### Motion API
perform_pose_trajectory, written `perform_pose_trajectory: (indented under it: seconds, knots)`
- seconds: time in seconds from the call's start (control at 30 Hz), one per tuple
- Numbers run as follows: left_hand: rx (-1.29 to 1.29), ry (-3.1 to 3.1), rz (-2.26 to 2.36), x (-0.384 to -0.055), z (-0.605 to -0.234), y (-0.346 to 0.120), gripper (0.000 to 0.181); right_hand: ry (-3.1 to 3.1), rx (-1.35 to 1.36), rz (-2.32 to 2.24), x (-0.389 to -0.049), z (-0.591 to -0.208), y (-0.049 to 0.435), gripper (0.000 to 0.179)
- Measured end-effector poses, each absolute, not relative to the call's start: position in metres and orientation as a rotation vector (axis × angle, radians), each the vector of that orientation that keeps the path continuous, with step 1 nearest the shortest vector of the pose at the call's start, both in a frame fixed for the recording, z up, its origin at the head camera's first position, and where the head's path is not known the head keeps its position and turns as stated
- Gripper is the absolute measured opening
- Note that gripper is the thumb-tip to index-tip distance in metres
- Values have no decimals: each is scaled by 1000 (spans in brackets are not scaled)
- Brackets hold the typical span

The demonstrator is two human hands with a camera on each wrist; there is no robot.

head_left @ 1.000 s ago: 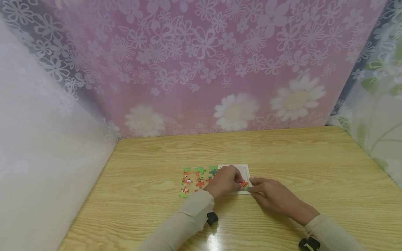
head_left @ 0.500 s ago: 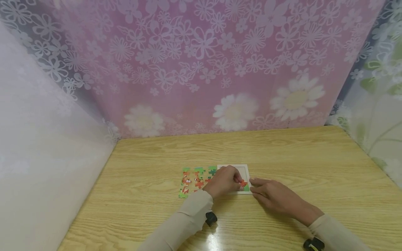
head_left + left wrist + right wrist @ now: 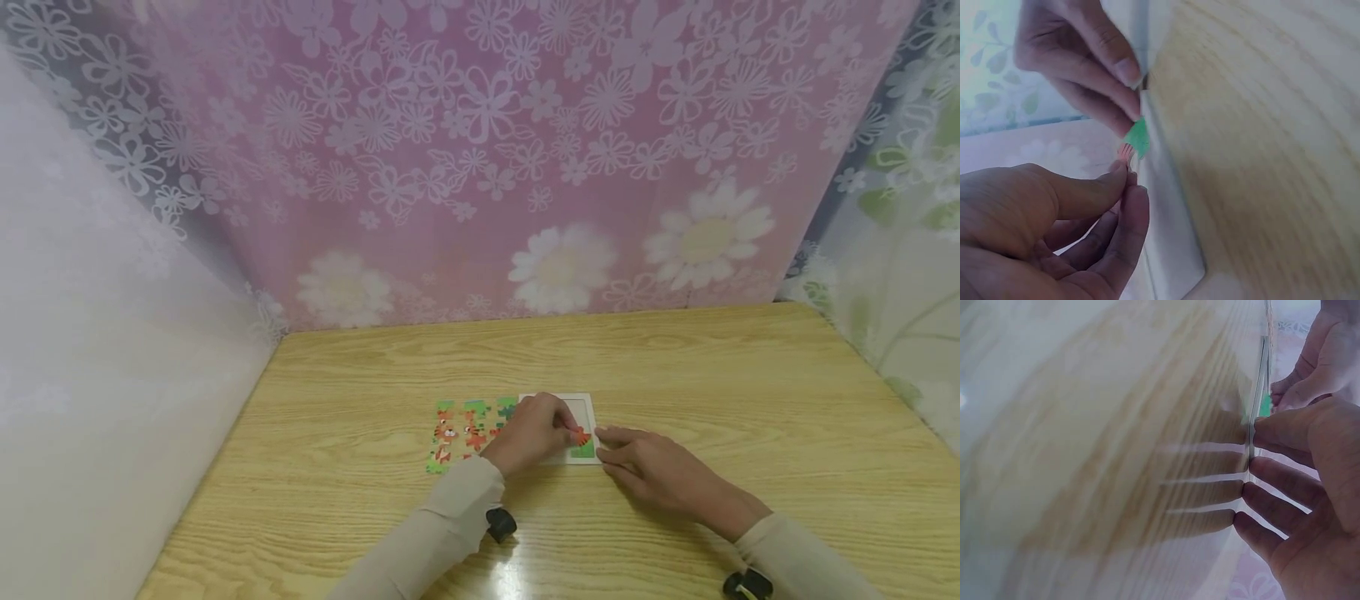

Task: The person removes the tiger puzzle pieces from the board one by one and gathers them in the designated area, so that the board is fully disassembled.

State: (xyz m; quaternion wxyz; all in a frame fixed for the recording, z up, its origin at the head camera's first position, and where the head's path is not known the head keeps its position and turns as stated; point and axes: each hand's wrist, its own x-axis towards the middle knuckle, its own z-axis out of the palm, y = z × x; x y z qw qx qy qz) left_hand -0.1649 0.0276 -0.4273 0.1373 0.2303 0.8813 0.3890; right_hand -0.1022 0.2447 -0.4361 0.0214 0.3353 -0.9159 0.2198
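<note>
Between left thumb and forefinger, my left hand point(image 3: 534, 429) pinches an orange, striped puzzle piece point(image 3: 581, 436), low over the right part of a white puzzle frame point(image 3: 555, 395). In the left wrist view that orange piece point(image 3: 1125, 152) shows at the fingertips, beside a green piece point(image 3: 1138, 136) lying in the frame. My right hand point(image 3: 660, 471) rests at the frame's right edge, its fingertips touching that side. In the right wrist view the spread fingers of this right hand point(image 3: 1291, 494) meet the tabletop. Much of the frame's left half is hidden under my left hand.
Left of the frame, several green and orange puzzle pieces point(image 3: 450, 433) with a tiger picture lie in columns on the wooden table point(image 3: 337, 517). My left forearm partly covers the nearest ones. A pink flowered curtain point(image 3: 480, 208) stands behind the table, with pale sheets at both sides.
My right hand's fingertips have shifted slightly right, from overlapping the frame to its edge. My left fingers have drawn back a little, showing more of the green and orange pieces in the lower right corner.
</note>
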Motion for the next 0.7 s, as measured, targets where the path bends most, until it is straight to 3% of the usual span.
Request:
perform_pose_trajectory:
  seconds: [0.7]
  knots:
    - [622,2561,1138,-167,-410,-47,14,-2819,1018,677,-101,-437,243,23]
